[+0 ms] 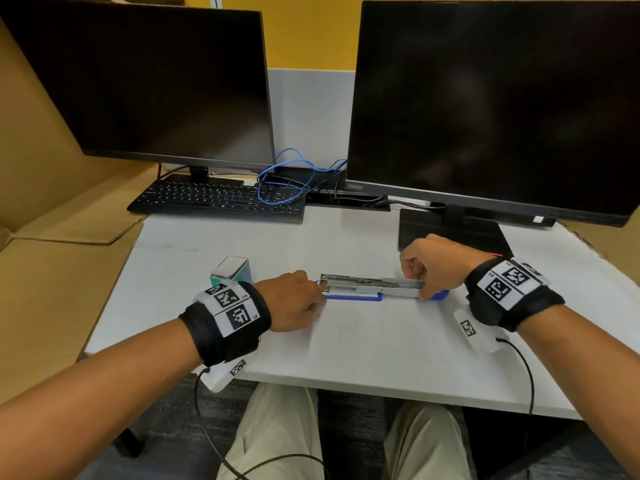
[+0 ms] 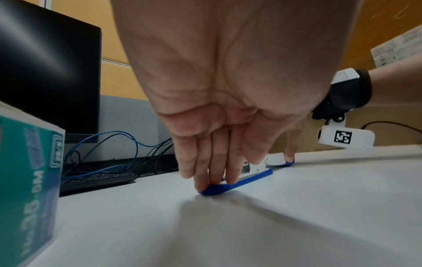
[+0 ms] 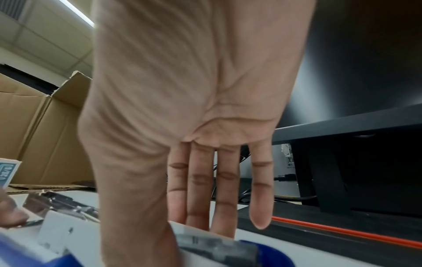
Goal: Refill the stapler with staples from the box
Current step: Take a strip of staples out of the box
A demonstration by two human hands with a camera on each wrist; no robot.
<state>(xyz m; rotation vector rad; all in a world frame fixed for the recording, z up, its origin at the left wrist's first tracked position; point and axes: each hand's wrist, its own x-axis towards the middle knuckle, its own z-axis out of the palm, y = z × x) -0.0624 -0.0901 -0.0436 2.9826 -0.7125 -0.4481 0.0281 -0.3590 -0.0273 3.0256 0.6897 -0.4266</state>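
While my left hand [image 1: 294, 301] pressed its straight fingertips [image 2: 203, 182] onto the front end of the stapler [image 1: 374, 287], my right hand [image 1: 427, 263] gripped its rear end between thumb and fingers. The stapler lay at frame centre on the white table [image 1: 363, 348]; the staple box [image 1: 230, 270] stood just upper left of my left hand.

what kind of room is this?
Most likely an office desk or cubicle: two dark monitors, a black keyboard with network cables behind it, a white desk, and a yellow partition wall. Cardboard boxes stand at the left.
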